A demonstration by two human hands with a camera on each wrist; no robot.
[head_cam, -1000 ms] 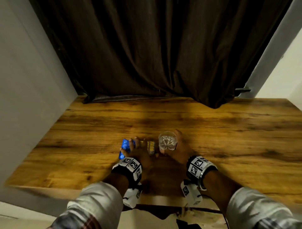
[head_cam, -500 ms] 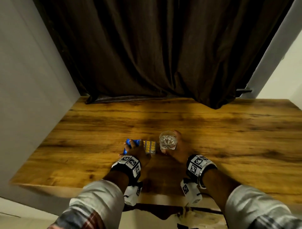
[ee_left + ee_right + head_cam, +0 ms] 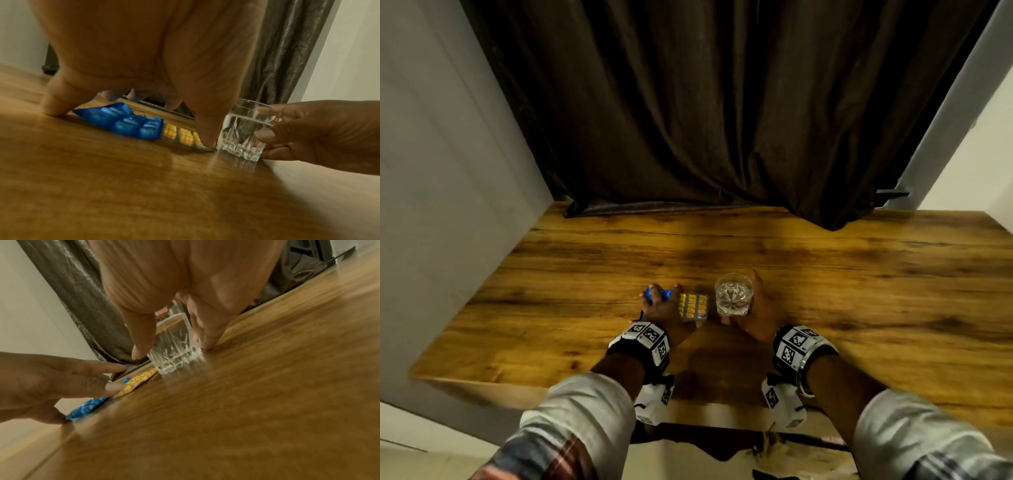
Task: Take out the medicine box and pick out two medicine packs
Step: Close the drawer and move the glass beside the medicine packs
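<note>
My right hand (image 3: 755, 315) wraps the glass (image 3: 733, 297); beside the glass, my left hand (image 3: 666, 310) spreads, fingertips down, over both packs (image 3: 144, 128).

Two medicine packs, one blue (image 3: 654, 297) and one yellow (image 3: 692, 305); one glass (image 3: 733, 298) at 3 o'clock of them; two hands.

Dark curtain (image 3: 688, 113) behind wooden table (image 3: 859, 281)
</note>
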